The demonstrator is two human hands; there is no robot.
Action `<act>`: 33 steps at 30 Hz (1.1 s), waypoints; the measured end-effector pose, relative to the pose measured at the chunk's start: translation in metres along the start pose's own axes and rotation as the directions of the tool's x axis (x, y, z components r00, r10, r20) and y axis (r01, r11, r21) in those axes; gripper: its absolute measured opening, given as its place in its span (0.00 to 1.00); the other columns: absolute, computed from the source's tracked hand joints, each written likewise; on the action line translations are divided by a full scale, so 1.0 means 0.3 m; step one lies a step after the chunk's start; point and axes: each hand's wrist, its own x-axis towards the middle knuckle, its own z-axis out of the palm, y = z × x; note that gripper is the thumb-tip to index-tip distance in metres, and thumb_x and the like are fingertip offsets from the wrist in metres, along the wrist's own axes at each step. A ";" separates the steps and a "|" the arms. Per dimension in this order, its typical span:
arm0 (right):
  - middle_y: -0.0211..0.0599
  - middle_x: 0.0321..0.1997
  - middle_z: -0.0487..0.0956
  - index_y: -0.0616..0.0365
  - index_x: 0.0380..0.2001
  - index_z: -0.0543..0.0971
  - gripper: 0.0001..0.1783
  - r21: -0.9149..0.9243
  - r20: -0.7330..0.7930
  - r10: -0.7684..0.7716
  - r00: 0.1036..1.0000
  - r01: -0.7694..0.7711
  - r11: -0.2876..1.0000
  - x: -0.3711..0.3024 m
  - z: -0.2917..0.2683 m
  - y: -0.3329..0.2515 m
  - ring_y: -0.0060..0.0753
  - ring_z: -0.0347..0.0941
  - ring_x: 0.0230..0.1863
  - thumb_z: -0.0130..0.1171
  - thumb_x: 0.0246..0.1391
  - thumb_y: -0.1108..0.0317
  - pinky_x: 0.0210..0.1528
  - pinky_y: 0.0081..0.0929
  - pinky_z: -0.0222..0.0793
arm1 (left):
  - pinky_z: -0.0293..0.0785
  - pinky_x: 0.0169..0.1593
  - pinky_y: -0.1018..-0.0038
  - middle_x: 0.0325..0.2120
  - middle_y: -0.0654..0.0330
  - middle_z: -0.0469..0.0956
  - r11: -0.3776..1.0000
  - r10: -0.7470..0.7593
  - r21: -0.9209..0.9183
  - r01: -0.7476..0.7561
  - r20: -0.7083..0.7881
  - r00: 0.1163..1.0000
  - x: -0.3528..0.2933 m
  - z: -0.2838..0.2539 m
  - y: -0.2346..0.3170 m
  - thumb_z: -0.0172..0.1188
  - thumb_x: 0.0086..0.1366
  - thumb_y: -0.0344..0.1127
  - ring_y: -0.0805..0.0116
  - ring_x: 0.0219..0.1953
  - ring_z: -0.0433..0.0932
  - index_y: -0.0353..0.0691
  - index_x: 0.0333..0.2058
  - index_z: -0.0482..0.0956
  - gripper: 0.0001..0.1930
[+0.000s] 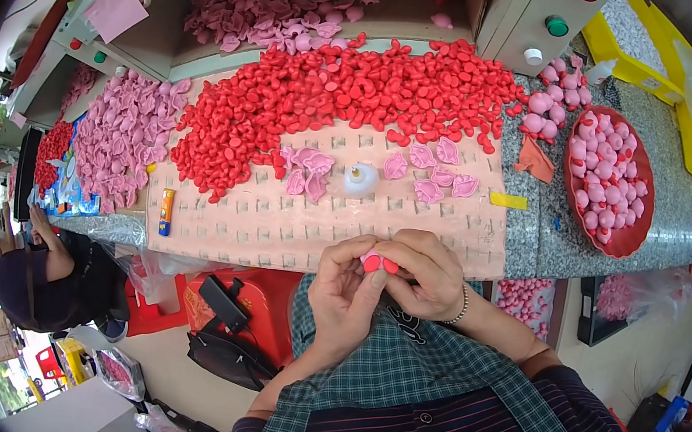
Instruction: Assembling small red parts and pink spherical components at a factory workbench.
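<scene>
**Both hands pinching one small pink-and-red part, just below the mat**

Landmark: peach-coloured moulded work mat with a grid of small pockets (292, 222).

- Small round pink rubber piece with a red cap (376, 263): held just off the mat's near edge, over the person's lap. Too small and too covered by fingers to read a long axis; red cap sits on the right side, pink body on the left.
- Left hand (342, 295): palm turned inward, fingers curled up, thumb and fingertips gripping the piece from the left.
- Right hand (424, 273): arched over the top, knuckles up, fingers clamped on the piece from the right. Beaded bracelet (463, 307) on the wrist.
- On the mat: heap of small red rubber caps (336, 95) across the far half, a few flat pink petal-shaped pieces (423, 169) mid-mat, white translucent round part (360, 178) among them.
- Right of the mat: red round bowl (625, 242) filled with pink round pieces.
</scene>
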 end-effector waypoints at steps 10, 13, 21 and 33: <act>0.44 0.39 0.79 0.63 0.43 0.80 0.21 0.114 -0.008 0.052 0.999 -0.050 0.992 -0.012 0.011 0.020 0.40 0.79 0.36 0.66 0.40 0.81 0.34 0.28 0.76 | 0.69 0.57 0.72 0.49 0.48 0.74 1.000 -0.030 -0.007 0.030 0.003 1.000 0.012 -0.017 -0.018 0.58 0.66 0.23 0.66 0.51 0.75 0.29 0.52 0.67 0.17; 0.44 0.39 0.79 0.64 0.43 0.80 0.21 0.146 -0.014 0.074 0.997 -0.072 0.987 -0.016 0.017 0.026 0.39 0.79 0.36 0.66 0.40 0.81 0.34 0.28 0.76 | 0.69 0.58 0.69 0.51 0.47 0.73 0.999 -0.040 -0.009 0.040 0.016 0.999 0.013 -0.026 -0.026 0.58 0.65 0.21 0.64 0.53 0.74 0.29 0.52 0.67 0.17; 0.43 0.39 0.79 0.64 0.43 0.80 0.19 0.217 0.008 0.148 0.989 -0.147 0.965 -0.013 0.027 0.030 0.35 0.77 0.37 0.65 0.43 0.82 0.36 0.25 0.74 | 0.70 0.59 0.67 0.52 0.45 0.72 1.000 -0.010 -0.006 0.010 -0.005 1.000 0.020 -0.031 -0.045 0.58 0.64 0.19 0.61 0.54 0.74 0.29 0.51 0.67 0.18; 0.43 0.41 0.79 0.63 0.44 0.79 0.21 0.224 0.039 0.205 0.978 -0.208 0.952 -0.013 0.036 0.032 0.36 0.78 0.40 0.64 0.43 0.85 0.39 0.26 0.75 | 0.70 0.59 0.68 0.52 0.45 0.72 1.000 -0.022 0.000 0.022 -0.019 1.000 0.030 -0.048 -0.073 0.58 0.64 0.20 0.62 0.54 0.74 0.30 0.51 0.68 0.17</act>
